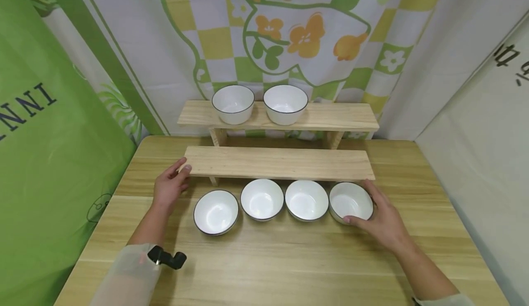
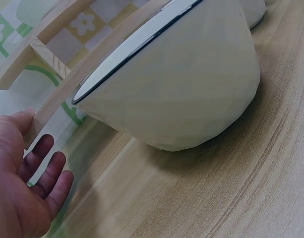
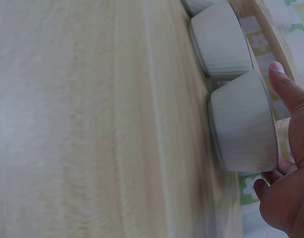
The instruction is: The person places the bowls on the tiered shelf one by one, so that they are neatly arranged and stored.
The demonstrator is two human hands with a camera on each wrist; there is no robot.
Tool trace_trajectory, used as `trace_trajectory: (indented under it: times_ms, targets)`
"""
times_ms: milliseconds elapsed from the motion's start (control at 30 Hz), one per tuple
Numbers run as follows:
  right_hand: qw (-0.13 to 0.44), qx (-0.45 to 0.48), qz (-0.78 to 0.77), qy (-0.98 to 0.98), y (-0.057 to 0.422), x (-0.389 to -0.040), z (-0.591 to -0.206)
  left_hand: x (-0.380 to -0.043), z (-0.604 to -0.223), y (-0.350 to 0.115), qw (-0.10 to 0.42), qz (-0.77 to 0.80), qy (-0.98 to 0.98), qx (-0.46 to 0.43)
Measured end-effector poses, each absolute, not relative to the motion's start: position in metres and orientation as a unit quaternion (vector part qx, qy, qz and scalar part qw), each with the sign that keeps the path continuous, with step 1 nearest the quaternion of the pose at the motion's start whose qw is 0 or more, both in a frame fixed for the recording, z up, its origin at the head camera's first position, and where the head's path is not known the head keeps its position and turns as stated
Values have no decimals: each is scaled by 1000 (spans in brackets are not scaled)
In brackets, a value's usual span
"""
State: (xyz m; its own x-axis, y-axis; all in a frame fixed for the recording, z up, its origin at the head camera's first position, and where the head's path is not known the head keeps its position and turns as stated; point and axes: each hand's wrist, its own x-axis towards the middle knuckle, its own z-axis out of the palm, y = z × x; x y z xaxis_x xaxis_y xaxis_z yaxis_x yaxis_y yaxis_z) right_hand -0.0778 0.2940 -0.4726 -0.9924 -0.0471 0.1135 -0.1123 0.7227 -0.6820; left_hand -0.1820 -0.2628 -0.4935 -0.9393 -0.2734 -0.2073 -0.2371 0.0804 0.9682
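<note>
My left hand (image 1: 168, 189) holds the left end of the lower wooden shelf (image 1: 281, 163), its thumb over the front corner; in the left wrist view the other fingers (image 2: 51, 173) are spread below. At the right end of a row of white, dark-rimmed bowls, my right hand (image 1: 384, 221) spans the rightmost bowl (image 1: 351, 201), thumb at the front rim and fingers round the right side. That bowl (image 3: 245, 126) stands close against its neighbour (image 3: 221, 42) in the right wrist view. Further left in the row are a bowl (image 1: 262, 199) and the leftmost bowl (image 1: 216, 212), set slightly forward.
Two more white bowls, one on the left (image 1: 233, 105) and one near the middle (image 1: 285, 105), stand on the upper wooden shelf (image 1: 339, 115). Behind it hangs a patterned curtain (image 1: 215, 44). A green cloth (image 1: 53, 159) borders the wooden table (image 1: 281, 269) on the left, a white panel (image 1: 487, 113) on the right.
</note>
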Motion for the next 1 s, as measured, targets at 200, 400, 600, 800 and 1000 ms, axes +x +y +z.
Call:
trace_trajectory:
  times_ms: [200, 400, 600, 800, 1000]
  targets:
    - [19, 32, 373, -927, 297, -78, -479, -182, -492, -263, 7, -656, -734, 177]
    - [-29, 6, 375, -926, 301, -77, -483, -176, -475, -258, -13, -656, -733, 180]
    - [-51, -4, 385, -921, 301, -75, -485, -170, -459, -252, -16, -661, -729, 178]
    - [-59, -4, 389, -919, 301, -76, -486, -170, -461, -254, -11, -672, -718, 181]
    - [-62, -5, 386, -921, 303, -75, -486, -172, -463, -254, -9, -673, -718, 178]
